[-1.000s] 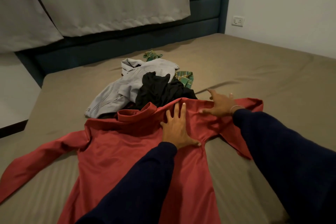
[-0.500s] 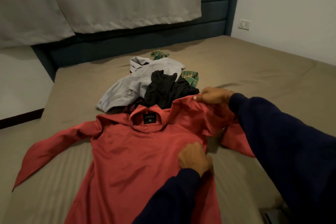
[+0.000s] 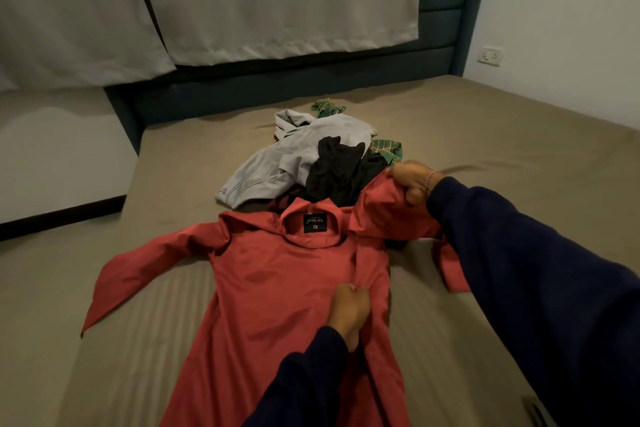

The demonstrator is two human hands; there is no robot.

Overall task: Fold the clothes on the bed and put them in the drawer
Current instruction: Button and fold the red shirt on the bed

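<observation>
A red shirt (image 3: 277, 288) lies on the bed (image 3: 519, 149) below grey curtains (image 3: 277, 0); left hand (image 3: 348, 312) and right hand (image 3: 410, 184) each grip its cloth.

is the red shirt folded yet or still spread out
Mostly spread. The red shirt lies flat, one sleeve out; only the shoulder held by the right hand is lifted.

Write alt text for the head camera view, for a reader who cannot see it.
A person's right hand lifts the shoulder of a red shirt spread on a bed, while the left hand pinches its side edge. Behind it lie a grey jacket, a black garment and green plaid cloth.
</observation>
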